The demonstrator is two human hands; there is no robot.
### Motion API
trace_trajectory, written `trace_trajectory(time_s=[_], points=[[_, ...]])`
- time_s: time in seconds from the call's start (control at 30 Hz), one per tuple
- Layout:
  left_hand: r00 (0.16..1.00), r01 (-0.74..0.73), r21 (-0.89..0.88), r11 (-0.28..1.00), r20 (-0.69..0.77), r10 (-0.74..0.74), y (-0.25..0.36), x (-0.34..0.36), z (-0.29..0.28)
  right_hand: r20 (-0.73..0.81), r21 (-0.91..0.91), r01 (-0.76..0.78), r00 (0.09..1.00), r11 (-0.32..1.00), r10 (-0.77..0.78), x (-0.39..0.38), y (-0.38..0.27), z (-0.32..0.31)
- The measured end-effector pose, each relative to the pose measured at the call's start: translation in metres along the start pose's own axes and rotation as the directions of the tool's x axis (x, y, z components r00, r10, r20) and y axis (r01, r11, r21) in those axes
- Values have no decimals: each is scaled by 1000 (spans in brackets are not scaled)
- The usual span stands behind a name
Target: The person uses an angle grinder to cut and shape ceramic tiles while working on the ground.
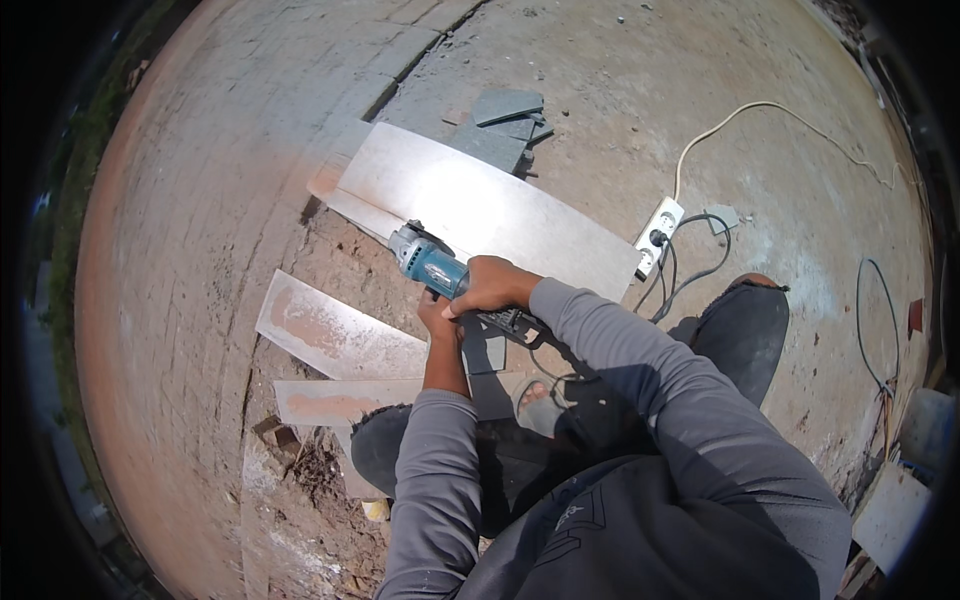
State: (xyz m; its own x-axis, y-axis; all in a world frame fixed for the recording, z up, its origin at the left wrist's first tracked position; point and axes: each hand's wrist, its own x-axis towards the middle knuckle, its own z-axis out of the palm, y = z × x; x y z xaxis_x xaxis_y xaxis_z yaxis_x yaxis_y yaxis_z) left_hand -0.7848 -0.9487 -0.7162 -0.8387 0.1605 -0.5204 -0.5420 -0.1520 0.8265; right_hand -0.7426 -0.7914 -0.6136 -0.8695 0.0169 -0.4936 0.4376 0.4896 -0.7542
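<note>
Grey shirt, left hand and right hand, fingers tight around teal grinder by pale slab, over dusty ground.

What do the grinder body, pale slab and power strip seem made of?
Grinder body: probably plastic, judging by its even, smooth blue casing. Pale slab: perhaps ceramic or stone, flat, with bright glare. Power strip: likely smooth white plastic, with moulded round recesses.

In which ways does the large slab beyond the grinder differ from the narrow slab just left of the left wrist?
The large slab is wider and longer than the narrow slab.
The large slab looks mostly plain, while the narrow slab carries reddish-brown patches.
In view, the blue grinder overlaps the large slab's edge, not the narrow slab.
Both are flat and pale.
</note>
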Motion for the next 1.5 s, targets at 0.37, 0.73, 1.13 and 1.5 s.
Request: trace_trajectory(time_s=[0.37, 0.73, 1.13, 1.5], points=[[1000, -28, 38, 999, 3, 28, 2, 0, 3, 19, -3, -26, 999, 1000, 26, -11, 4, -2], [998, -59, 35, 998, 36, 58, 0, 2, 6, 31, -46, -36, 999, 998, 38, -23, 10, -5], [990, -111, 196, 974, -70, 126, -5, 3, 8, -54, 1, 32, 998, 999, -32, -46, 1, -23], [792, 609, 63, 791, -101, -602, -94, -143, 76, -190, 196, -65, 976, 978, 103, -110, 6, -121]])
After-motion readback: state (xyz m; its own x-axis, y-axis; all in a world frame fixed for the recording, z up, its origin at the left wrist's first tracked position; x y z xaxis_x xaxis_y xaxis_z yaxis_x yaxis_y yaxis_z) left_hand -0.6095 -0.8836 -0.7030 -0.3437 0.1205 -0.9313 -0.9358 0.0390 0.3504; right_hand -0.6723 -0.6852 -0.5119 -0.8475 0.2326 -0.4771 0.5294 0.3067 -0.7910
